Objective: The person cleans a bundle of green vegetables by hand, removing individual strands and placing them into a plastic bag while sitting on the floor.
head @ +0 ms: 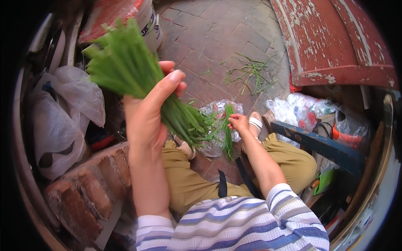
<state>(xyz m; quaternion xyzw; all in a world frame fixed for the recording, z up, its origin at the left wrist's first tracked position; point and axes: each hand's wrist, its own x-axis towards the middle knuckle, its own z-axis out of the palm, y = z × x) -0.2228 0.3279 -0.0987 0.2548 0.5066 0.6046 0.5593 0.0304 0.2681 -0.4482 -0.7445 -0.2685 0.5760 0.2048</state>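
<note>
My left hand (150, 103) is raised close to the camera and wrapped around a thick bunch of green garlic chives (135, 62). The cut ends fan out at the upper left, while the thin leaf tips hang toward my feet. Lower down, between my feet, a smaller bundle of chives (228, 138) lies over a clear plastic bag (213, 147). My right hand (239, 123) has its fingertips drawn together at the right edge of that bundle. Whether they grip any strands is too small to tell.
Loose chive stalks (252, 73) are scattered on the brick floor (201, 34). A white bucket (150, 31) stands at upper left, above a brick ledge (91, 185) and white plastic bags (62, 125). To the right are a peeling red door (326, 40), a dark blue wooden bar (317, 142) and more plastic bags (282, 109).
</note>
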